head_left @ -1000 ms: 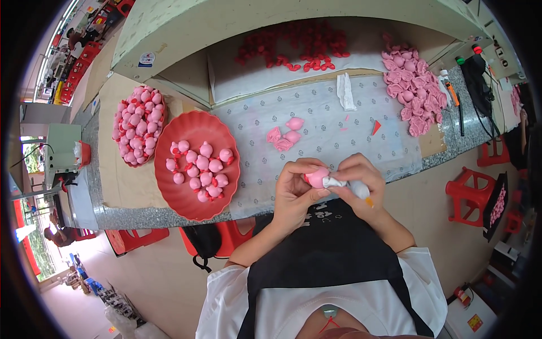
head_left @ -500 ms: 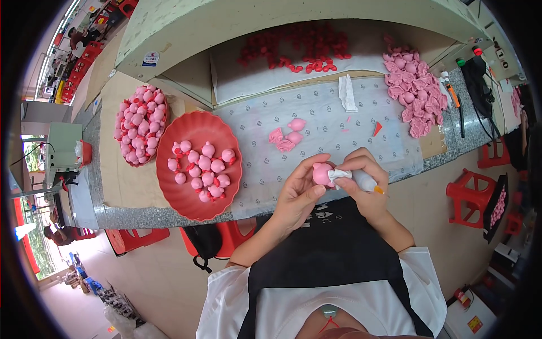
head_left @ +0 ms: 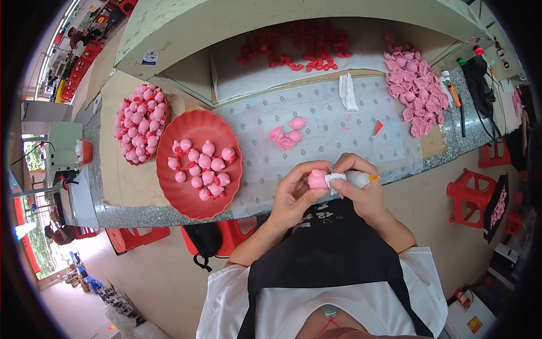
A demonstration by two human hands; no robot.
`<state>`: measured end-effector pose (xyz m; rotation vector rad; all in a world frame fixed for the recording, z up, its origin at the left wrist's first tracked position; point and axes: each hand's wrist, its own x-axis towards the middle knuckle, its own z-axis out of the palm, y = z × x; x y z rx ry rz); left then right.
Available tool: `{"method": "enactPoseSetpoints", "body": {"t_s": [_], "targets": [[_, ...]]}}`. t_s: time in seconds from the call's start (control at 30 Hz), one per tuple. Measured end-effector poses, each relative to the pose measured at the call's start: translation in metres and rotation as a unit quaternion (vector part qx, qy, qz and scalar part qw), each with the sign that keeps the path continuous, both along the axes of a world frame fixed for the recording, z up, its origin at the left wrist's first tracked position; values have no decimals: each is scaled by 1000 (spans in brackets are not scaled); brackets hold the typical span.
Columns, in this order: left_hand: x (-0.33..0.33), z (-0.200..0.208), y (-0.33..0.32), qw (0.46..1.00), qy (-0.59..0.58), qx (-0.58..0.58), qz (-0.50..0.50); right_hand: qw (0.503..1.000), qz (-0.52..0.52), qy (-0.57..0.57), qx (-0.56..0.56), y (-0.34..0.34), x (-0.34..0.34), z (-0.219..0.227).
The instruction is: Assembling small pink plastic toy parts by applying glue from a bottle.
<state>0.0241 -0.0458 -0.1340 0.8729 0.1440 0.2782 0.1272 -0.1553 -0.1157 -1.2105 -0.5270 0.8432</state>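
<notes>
The left hand [head_left: 294,196] pinches a pink ball [head_left: 317,179] over the near edge of the counter [head_left: 130,217]; the right hand [head_left: 366,196] grips a cloth [head_left: 335,183], touching it, and a bottle [head_left: 358,179]. I'd think light, steady pressure best.

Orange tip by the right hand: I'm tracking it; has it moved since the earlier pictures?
Yes: the orange tip has moved forward, closer to the red triangular scrap.

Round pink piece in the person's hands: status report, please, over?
Left hand: gripping round pink piece. Right hand: crumpled white wipe against it, whitish orange-tipped bottle also held. Loose pink pieces lie beyond, not between the hands.
</notes>
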Motion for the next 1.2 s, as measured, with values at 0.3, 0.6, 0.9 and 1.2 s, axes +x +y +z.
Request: {"method": "enactPoseSetpoints", "body": {"t_s": [0.3,0.6,0.9,1.2], "targets": [[10,-2,-4,958,-32,242,148,994,-31,-99,31,3,4,4],[7,6,-2,869,-28,454,195,973,-29,-226,24,1,6,-7],[12,17,-3,831,13,500,242,992,-87,46,80,-2,8,-4],[15,14,-2,801,5,551,235,931,-67,-359,20,9,5,8]]}}
